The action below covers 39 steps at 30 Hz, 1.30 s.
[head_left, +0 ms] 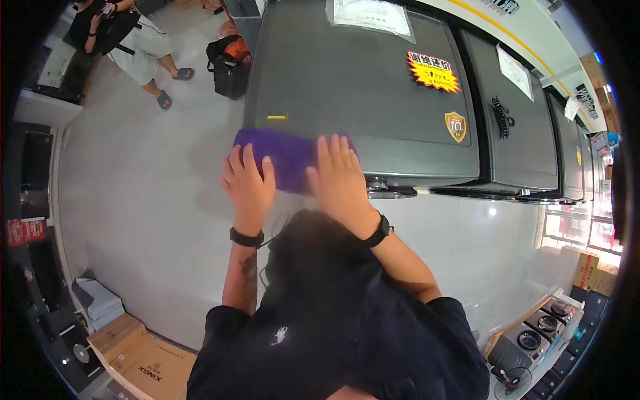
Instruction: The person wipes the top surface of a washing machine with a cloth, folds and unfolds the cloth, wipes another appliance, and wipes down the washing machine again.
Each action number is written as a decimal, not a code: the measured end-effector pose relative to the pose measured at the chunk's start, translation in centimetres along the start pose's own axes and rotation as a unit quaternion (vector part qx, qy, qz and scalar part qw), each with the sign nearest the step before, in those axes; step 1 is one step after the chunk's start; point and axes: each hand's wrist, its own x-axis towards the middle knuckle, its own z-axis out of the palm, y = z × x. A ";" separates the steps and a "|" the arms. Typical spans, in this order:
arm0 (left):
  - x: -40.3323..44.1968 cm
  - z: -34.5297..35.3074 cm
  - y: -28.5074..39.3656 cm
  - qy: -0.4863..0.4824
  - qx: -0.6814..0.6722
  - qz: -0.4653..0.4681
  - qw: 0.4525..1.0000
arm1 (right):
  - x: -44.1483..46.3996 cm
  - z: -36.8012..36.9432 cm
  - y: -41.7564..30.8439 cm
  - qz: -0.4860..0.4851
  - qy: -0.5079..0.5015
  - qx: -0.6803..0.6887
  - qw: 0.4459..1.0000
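Observation:
A purple cloth (290,155) lies over the near left corner of a dark grey appliance (353,87), draping down its front edge. My left hand (250,183) rests on the cloth's left end with fingers and thumb spread. On the right end lies my right hand (339,180), its fingers stretched out flat and pointing away from me. A yellow and red price sticker (433,72), a gold shield sticker (455,127) and a plastic-sleeved paper (371,17) are on the appliance's top. The fingers' undersides are hidden.
More dark appliances (510,113) stand in a row to the right. Another person (137,43) stands at upper left, near a black bag (230,70) on the floor. Cardboard boxes (143,360) lie lower left, and a display stand (537,337) sits lower right.

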 end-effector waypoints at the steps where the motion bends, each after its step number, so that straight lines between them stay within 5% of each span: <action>1: 0.1 0.0 0.7 0.005 0.027 -0.002 1.000 | -0.1 0.2 0.7 0.008 0.003 0.021 1.000; 8: -0.7 3.1 8.8 0.017 -0.030 0.126 0.991 | -2.6 -2.9 7.5 0.144 0.034 -0.008 0.989; 15: -2.5 4.2 19.3 -0.072 -0.059 0.290 0.952 | -5.8 -6.9 20.3 0.246 0.071 -0.139 0.957; 30: -2.6 5.2 19.7 -0.042 0.040 0.157 0.986 | -6.2 -5.9 19.7 0.170 0.106 -0.067 0.977; 33: -3.0 5.1 23.4 -0.071 0.024 0.173 0.982 | -7.4 -6.8 22.6 0.178 0.113 -0.087 0.974; 39: -4.4 7.5 26.0 0.030 -0.012 0.225 0.974 | -8.8 -7.9 26.6 0.150 0.079 -0.131 0.977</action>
